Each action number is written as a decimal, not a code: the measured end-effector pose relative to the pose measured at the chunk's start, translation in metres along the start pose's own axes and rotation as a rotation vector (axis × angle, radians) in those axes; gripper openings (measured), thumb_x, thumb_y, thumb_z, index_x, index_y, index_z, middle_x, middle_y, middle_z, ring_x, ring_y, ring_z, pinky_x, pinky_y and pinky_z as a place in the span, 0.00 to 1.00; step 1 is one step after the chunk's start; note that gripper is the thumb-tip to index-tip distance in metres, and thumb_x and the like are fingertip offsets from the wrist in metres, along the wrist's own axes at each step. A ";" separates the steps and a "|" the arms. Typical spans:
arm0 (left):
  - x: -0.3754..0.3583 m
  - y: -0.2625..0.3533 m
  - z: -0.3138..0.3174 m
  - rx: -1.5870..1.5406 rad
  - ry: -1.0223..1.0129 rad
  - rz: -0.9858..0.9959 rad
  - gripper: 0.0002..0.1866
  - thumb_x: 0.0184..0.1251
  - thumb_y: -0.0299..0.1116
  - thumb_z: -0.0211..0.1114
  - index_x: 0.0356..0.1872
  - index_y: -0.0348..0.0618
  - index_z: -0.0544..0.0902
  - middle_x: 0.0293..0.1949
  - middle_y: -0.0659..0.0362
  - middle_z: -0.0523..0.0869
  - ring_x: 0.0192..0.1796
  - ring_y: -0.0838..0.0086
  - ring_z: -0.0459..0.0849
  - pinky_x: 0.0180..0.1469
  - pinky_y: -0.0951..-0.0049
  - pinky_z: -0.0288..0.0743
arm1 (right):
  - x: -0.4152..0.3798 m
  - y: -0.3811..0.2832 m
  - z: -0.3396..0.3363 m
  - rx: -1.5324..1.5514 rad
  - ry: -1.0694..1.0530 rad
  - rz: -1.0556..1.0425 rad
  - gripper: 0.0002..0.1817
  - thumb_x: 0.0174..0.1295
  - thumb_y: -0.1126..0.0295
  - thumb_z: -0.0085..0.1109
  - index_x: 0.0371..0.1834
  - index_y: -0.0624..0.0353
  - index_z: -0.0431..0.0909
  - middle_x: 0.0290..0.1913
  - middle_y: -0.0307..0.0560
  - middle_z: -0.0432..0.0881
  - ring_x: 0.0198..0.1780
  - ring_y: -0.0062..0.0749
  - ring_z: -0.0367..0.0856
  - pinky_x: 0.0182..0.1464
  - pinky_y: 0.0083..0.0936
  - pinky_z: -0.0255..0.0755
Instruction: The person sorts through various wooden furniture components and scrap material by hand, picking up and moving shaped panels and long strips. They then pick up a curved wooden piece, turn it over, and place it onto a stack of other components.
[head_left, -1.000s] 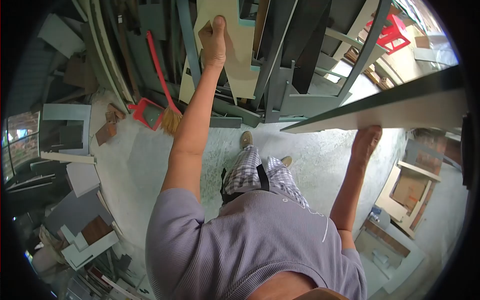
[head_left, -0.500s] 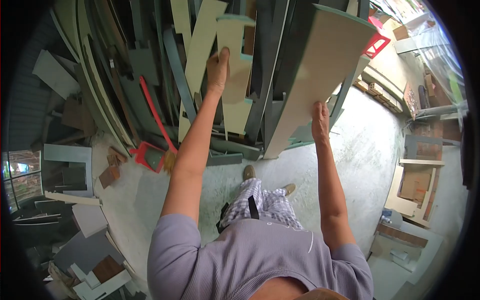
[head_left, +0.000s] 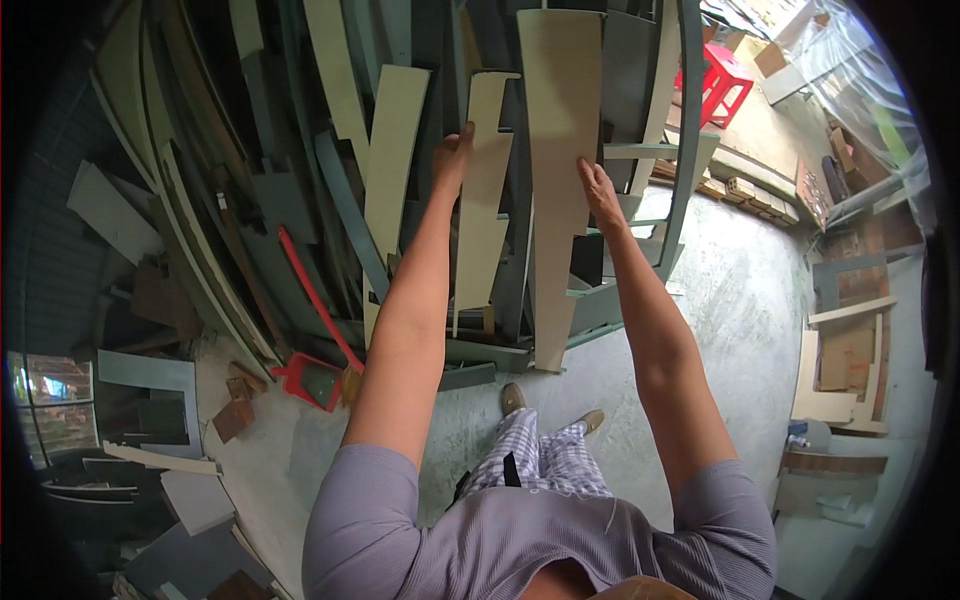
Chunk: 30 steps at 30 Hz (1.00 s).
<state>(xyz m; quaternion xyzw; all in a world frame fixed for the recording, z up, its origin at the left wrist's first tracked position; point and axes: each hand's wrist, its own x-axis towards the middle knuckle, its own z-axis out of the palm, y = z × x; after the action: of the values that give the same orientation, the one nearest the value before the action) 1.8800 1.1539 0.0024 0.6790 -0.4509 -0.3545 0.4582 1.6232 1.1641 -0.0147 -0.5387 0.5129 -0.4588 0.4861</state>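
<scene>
My left hand (head_left: pixel 453 160) is closed on the left edge of a narrow cream board (head_left: pixel 484 205) with a notched right side, its thumb uppermost. To the right, my right hand (head_left: pixel 601 198) grips the right edge of a wide beige board (head_left: pixel 562 110), thumb on its front face; the fingers behind are partly hidden. The wide board stands upright, narrowing downward to a foot near the floor. Another cream board (head_left: pixel 396 140) leans just left of my left hand. Dark grey panels stand behind and between these boards.
A red-handled broom or pole (head_left: pixel 312 290) leans by a red dustpan (head_left: pixel 310 381) at the left. A red stool (head_left: pixel 722 85) stands at the upper right. Offcuts (head_left: pixel 188 500) pile at the lower left, with more panels (head_left: pixel 840 375) along the right. Concrete floor (head_left: pixel 735 260) lies between.
The wide board has swung left from a slant to nearly upright, and my right hand has moved left and up with it. My left hand stays on the notched board. The view has shifted slightly.
</scene>
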 end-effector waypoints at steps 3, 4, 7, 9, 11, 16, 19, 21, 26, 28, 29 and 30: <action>0.018 -0.012 0.011 0.067 0.069 0.010 0.34 0.57 0.64 0.50 0.28 0.35 0.77 0.23 0.54 0.75 0.29 0.71 0.73 0.33 0.69 0.66 | 0.018 0.023 -0.003 -0.124 0.017 0.042 0.28 0.58 0.47 0.52 0.45 0.66 0.70 0.37 0.48 0.77 0.40 0.31 0.74 0.44 0.25 0.65; 0.017 -0.009 0.014 0.067 0.137 0.019 0.32 0.58 0.62 0.51 0.26 0.36 0.78 0.20 0.55 0.74 0.27 0.75 0.72 0.31 0.69 0.66 | 0.020 0.027 0.000 -0.135 0.036 0.036 0.29 0.58 0.48 0.52 0.48 0.65 0.69 0.40 0.51 0.77 0.44 0.35 0.74 0.47 0.26 0.65; 0.005 0.005 0.023 0.015 0.209 0.034 0.31 0.59 0.60 0.52 0.30 0.34 0.78 0.23 0.52 0.78 0.28 0.69 0.76 0.33 0.68 0.68 | 0.023 0.038 0.003 -0.092 0.048 0.034 0.31 0.57 0.50 0.53 0.56 0.63 0.65 0.50 0.56 0.75 0.54 0.44 0.72 0.54 0.29 0.64; 0.007 -0.004 0.030 0.061 0.302 0.111 0.29 0.59 0.58 0.53 0.32 0.35 0.78 0.26 0.50 0.79 0.30 0.64 0.77 0.35 0.67 0.70 | 0.028 0.051 0.004 -0.153 0.098 -0.021 0.33 0.57 0.50 0.53 0.58 0.63 0.63 0.54 0.58 0.72 0.57 0.46 0.70 0.56 0.31 0.63; 0.011 -0.014 0.037 0.116 0.485 0.212 0.23 0.58 0.50 0.58 0.38 0.35 0.77 0.35 0.48 0.81 0.37 0.55 0.79 0.40 0.63 0.71 | 0.021 0.042 0.003 -0.264 0.146 0.022 0.31 0.56 0.54 0.53 0.60 0.62 0.62 0.55 0.59 0.70 0.58 0.48 0.68 0.57 0.33 0.62; -0.048 0.018 0.041 -0.180 0.329 0.275 0.19 0.62 0.44 0.56 0.37 0.35 0.77 0.27 0.56 0.80 0.26 0.70 0.77 0.32 0.71 0.71 | -0.017 -0.008 0.019 -0.211 0.350 -0.006 0.18 0.53 0.61 0.55 0.43 0.63 0.74 0.41 0.57 0.79 0.44 0.48 0.77 0.47 0.35 0.69; -0.080 0.040 0.056 0.112 0.217 0.240 0.21 0.64 0.47 0.54 0.30 0.35 0.81 0.22 0.54 0.83 0.21 0.67 0.78 0.28 0.68 0.72 | -0.051 -0.047 0.023 -0.131 0.338 -0.108 0.12 0.51 0.65 0.56 0.33 0.64 0.76 0.35 0.57 0.79 0.39 0.48 0.78 0.42 0.35 0.71; -0.106 0.081 0.068 0.210 0.182 0.272 0.23 0.64 0.48 0.53 0.28 0.35 0.82 0.25 0.53 0.84 0.23 0.69 0.79 0.29 0.69 0.72 | -0.066 -0.083 0.014 -0.099 0.336 -0.143 0.13 0.51 0.65 0.56 0.32 0.64 0.76 0.32 0.57 0.79 0.35 0.45 0.79 0.38 0.34 0.71; -0.129 0.107 0.100 -0.007 0.077 0.422 0.22 0.64 0.47 0.54 0.34 0.32 0.80 0.27 0.48 0.83 0.26 0.65 0.77 0.32 0.67 0.72 | -0.096 -0.125 -0.017 0.127 0.341 -0.266 0.12 0.51 0.66 0.54 0.29 0.66 0.74 0.26 0.60 0.77 0.30 0.47 0.78 0.33 0.33 0.71; -0.167 0.123 0.112 -0.011 0.036 0.411 0.22 0.65 0.45 0.54 0.34 0.30 0.79 0.28 0.45 0.82 0.26 0.65 0.77 0.33 0.66 0.72 | -0.121 -0.125 -0.041 0.113 0.316 -0.266 0.12 0.53 0.65 0.54 0.28 0.66 0.72 0.26 0.58 0.77 0.29 0.45 0.78 0.31 0.33 0.70; -0.193 0.135 0.115 0.068 0.032 0.409 0.22 0.65 0.45 0.53 0.34 0.29 0.79 0.28 0.45 0.82 0.26 0.64 0.77 0.34 0.66 0.71 | -0.134 -0.125 -0.053 0.122 0.273 -0.216 0.11 0.53 0.66 0.54 0.28 0.65 0.71 0.26 0.58 0.77 0.29 0.47 0.78 0.31 0.34 0.70; -0.207 0.131 0.123 0.084 -0.007 0.416 0.22 0.65 0.45 0.53 0.34 0.29 0.79 0.28 0.45 0.82 0.26 0.64 0.76 0.34 0.66 0.71 | -0.141 -0.113 -0.065 0.041 0.273 -0.245 0.11 0.53 0.66 0.54 0.28 0.66 0.71 0.26 0.58 0.77 0.30 0.49 0.77 0.32 0.35 0.70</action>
<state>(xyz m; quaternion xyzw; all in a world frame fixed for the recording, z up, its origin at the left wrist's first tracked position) 1.6614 1.2882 0.0997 0.5886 -0.5974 -0.2353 0.4913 1.5630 1.3020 0.1055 -0.5199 0.4951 -0.5938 0.3634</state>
